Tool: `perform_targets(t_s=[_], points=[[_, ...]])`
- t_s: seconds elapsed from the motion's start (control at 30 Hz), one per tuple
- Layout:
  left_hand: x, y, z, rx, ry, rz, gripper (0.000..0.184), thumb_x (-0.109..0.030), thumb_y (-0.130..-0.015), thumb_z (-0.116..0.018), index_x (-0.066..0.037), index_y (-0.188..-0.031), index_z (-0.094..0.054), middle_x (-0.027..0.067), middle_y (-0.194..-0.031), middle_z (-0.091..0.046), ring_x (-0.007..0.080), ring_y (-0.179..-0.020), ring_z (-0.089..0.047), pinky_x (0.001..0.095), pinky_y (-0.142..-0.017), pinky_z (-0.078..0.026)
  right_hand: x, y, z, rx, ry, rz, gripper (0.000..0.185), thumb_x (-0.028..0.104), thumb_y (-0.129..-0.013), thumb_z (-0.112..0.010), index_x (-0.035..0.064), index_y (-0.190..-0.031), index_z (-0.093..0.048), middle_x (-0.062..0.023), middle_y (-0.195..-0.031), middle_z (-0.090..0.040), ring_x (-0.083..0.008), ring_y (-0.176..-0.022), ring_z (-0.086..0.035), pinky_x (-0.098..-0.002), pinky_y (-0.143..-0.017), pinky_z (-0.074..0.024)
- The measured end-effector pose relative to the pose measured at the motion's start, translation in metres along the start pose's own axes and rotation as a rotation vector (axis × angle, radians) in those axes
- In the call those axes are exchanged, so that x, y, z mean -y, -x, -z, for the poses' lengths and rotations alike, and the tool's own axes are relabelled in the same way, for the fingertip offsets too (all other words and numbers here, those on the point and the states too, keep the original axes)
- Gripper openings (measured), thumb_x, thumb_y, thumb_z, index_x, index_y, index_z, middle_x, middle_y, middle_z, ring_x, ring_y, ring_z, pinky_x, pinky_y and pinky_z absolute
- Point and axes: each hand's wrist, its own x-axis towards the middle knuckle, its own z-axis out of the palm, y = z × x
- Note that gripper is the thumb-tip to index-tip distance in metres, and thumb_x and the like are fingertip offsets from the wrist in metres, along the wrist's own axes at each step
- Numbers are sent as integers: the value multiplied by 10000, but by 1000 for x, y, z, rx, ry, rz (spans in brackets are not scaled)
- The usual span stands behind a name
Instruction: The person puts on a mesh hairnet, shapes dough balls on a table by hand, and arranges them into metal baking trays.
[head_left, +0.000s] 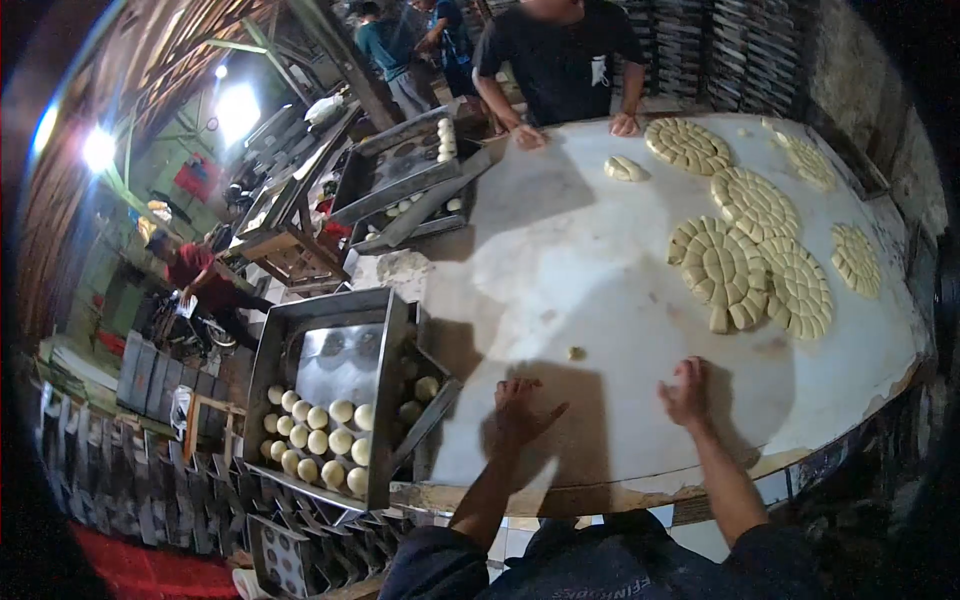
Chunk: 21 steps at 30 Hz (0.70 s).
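Small pale dough lump (576,353) lies beyond left hand (518,415) and right hand (686,400), fingers loosely parted, seemingly empty; a light touch seems best.

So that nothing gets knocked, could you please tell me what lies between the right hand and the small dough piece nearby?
In the head view, the tabletop between the right hand and the small dough piece is bare.

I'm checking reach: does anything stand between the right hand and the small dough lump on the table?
Nothing visible does. Only tabletop shows between the right hand and the small dough lump; the left hand is off to the other side.
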Motion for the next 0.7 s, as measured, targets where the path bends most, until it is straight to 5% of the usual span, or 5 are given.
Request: perform_targets(t_s=[0.07,0.13,0.27,0.4,0.7], points=[[-37,8,-21,-55,225,81,438,-362,-752,-803,-64,-1014,-617,158,-1125,-567,392,-1116,-500,535,-924,-430,29,5,-18,68,17,41,306,232,-744,-680,35,-877,-487,-176,-922,-486,-391,-915,-473,-518,-862,-369],[-34,59,-39,-31,-544,-503,310,-227,-821,-746,-55,-1048,-623,151,-1129,-594,350,-1120,-525,495,-921,-447,55,28,-7,235,40,161,163,126,-736,-610,11,-819,-529,-201,-888,-527,-405,-913,-503,-523,-883,-396],[27,126,-46,443,-195,-200,248,-176,-875,-619,-92,-1107,-643,132,-1159,-616,361,-1134,-535,539,-973,-396,-8,59,40,341,-114,483,148,80,-694,-609,-6,-806,-563,-187,-881,-553,-412,-894,-534,-547,-854,-436],[169,84,-78,63,-12,150,208,-266,-851,-662,-85,-944,-620,134,-980,-632,383,-1008,-566,496,-901,-410,-38,-20,47,275,134,272,163,79,-752,-591,-24,-865,-535,-214,-983,-530,-436,-987,-488,-541,-877,-420],[-13,34,-57,-6,-133,-177,198,-216,-831,-691,-72,-956,-638,117,-1012,-624,342,-972,-564,504,-882,-436,-7,0,17,250,-23,340,175,68,-776,-588,-26,-917,-545,-222,-1007,-537,-438,-1005,-492,-564,-929,-392]])
